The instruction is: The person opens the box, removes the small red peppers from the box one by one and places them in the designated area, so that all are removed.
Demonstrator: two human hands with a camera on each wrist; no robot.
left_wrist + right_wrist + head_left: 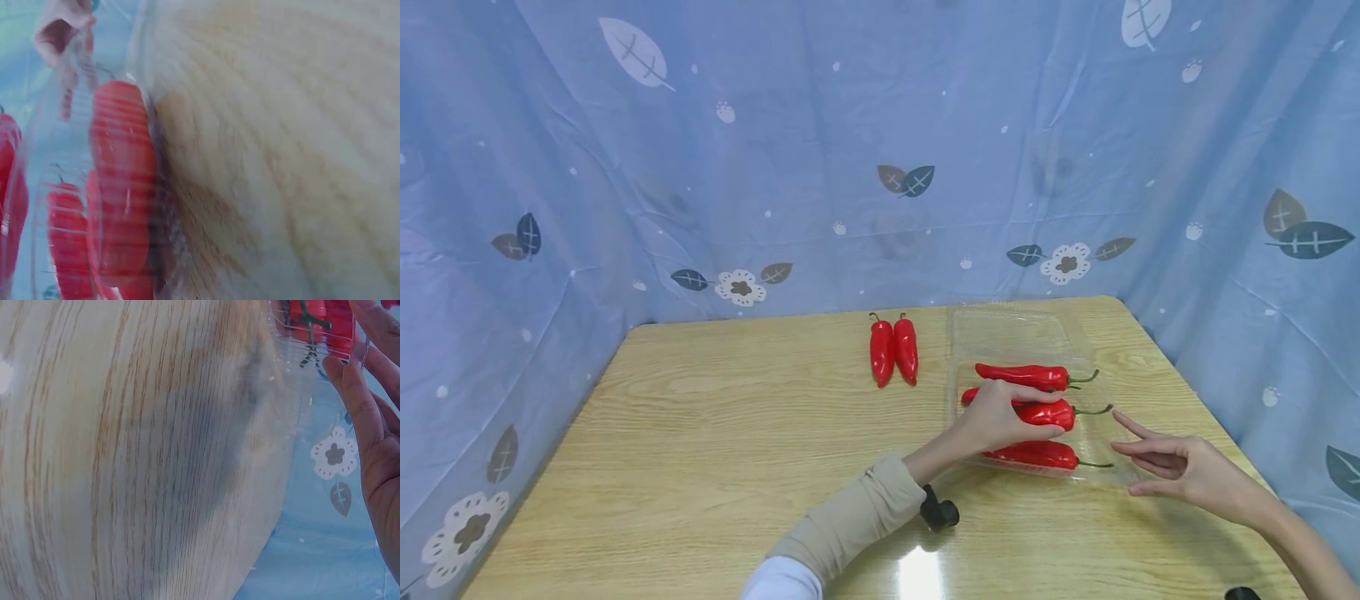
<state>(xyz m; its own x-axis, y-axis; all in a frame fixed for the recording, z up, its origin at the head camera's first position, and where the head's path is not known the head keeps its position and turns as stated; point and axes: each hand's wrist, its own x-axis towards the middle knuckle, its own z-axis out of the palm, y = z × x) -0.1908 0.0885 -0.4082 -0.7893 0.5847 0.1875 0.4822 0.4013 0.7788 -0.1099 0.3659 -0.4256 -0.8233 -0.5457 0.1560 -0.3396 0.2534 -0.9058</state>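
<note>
A clear plastic box (1097, 435) lies on the right of the table, its lid (1015, 333) folded back. Inside are several glossy red chili peppers with green stems, pointing right. My left hand (1003, 414) reaches in from the left and holds a red chili pepper (1051, 414) between thumb and fingers. Another pepper (1037, 454) lies nearer the front wall, and one more (1026, 376) at the back. By the box's right end is my right hand (1195, 471), fingers extended and holding nothing; whether it touches the box I cannot tell.
Two more red chili peppers, a left one (882, 353) and a right one (906, 350), lie side by side left of the box. The wooden table (700, 433) is bordered by a blue patterned curtain (820, 150) at the back and sides.
</note>
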